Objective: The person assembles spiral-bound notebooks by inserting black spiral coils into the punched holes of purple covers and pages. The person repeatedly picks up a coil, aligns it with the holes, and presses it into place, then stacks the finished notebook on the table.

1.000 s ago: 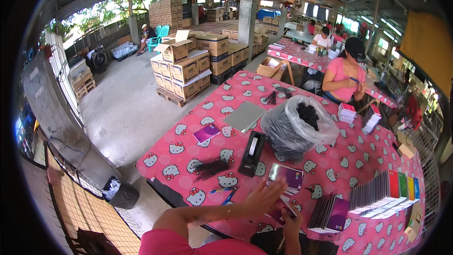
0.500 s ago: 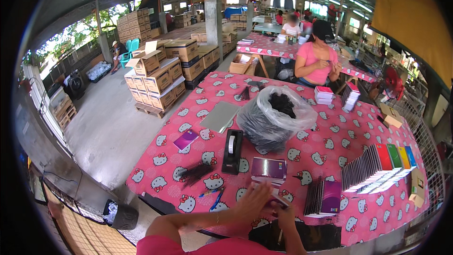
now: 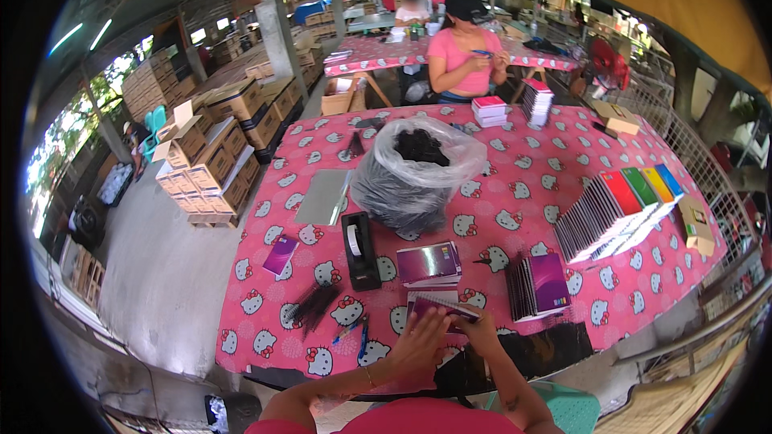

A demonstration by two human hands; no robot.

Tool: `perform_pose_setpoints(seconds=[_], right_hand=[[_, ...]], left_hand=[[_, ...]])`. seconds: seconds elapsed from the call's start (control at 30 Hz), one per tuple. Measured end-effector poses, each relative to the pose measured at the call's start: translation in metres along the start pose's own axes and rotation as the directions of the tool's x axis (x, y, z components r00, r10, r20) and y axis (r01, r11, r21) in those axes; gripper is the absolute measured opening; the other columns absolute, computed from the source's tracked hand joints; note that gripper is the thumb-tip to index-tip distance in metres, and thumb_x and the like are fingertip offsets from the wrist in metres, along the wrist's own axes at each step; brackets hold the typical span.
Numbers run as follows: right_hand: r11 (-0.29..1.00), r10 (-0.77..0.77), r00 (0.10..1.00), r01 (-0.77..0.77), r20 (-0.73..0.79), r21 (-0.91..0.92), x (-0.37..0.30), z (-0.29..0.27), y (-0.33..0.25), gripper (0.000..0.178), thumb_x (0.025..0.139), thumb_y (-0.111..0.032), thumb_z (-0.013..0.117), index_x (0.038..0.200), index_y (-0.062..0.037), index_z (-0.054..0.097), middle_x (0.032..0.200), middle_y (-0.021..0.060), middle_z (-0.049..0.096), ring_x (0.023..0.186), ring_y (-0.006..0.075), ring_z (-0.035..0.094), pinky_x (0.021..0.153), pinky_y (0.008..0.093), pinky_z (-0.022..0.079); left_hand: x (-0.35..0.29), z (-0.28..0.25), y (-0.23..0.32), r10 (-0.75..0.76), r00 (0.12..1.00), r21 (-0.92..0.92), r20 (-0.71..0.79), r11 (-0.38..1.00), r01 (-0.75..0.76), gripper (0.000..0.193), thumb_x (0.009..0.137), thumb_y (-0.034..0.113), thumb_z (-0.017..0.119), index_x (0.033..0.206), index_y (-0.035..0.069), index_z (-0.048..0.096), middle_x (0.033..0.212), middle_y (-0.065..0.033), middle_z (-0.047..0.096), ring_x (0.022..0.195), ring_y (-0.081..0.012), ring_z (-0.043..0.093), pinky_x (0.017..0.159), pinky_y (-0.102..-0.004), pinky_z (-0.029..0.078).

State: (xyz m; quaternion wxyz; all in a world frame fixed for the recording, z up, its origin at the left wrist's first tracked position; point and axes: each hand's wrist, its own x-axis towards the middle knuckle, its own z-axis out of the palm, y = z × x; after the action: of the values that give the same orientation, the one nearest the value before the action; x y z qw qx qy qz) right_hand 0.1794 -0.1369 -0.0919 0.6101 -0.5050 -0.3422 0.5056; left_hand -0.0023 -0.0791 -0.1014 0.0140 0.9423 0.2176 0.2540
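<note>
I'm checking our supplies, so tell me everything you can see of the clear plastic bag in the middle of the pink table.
The clear plastic bag stands upright on the pink patterned tablecloth, mouth open and rolled back in crinkled folds. It bulges with small black pieces, too small to identify. A flat grey sheet lies to its left and a black tape dispenser in front. No hand touches it.

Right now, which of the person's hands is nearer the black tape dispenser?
Left. The left hand lies on the small notebook, just below-right of the tape dispenser; the right hand is further right.

The purple notebook (image 3: 441,304), raised a second ago, now lies on the table under both hands, left hand (image 3: 418,339) at seven o'clock, right hand (image 3: 481,328) at five.
</note>
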Motion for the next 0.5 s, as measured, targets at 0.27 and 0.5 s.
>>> perform_pose_setpoints(seconds=[0.27,0.5], right_hand=[[0.945,-0.093,0.98,0.143,0.178,-0.293,0.034,-0.028,0.072,0.03,0.092,-0.004,0.07,0.121,-0.0003,0.068,0.112,0.0029,0.07,0.101,0.01,0.061,0.091,0.0269,0.05],[0.954,-0.067,0.976,0.123,0.205,-0.273,0.039,-0.041,0.09,0.034,0.091,-0.003,0.069,0.125,0.0002,0.066,0.112,0.0046,0.07,0.101,0.0098,0.062,0.09,0.0282,0.051]], left_hand=[[0.034,0.019,-0.057,0.113,0.992,-0.175,0.059,0.979,-0.101,0.016,0.093,0.023,0.065,0.099,0.008,0.063,0.089,-0.0049,0.065,0.087,-0.0258,0.065,0.11,-0.0528,0.036],[0.05,0.015,-0.036,-0.041,0.982,-0.05,0.185,0.997,0.051,0.04,0.095,0.034,0.061,0.12,0.004,0.058,0.122,-0.0153,0.06,0.118,-0.0326,0.056,0.111,-0.0547,0.034]])
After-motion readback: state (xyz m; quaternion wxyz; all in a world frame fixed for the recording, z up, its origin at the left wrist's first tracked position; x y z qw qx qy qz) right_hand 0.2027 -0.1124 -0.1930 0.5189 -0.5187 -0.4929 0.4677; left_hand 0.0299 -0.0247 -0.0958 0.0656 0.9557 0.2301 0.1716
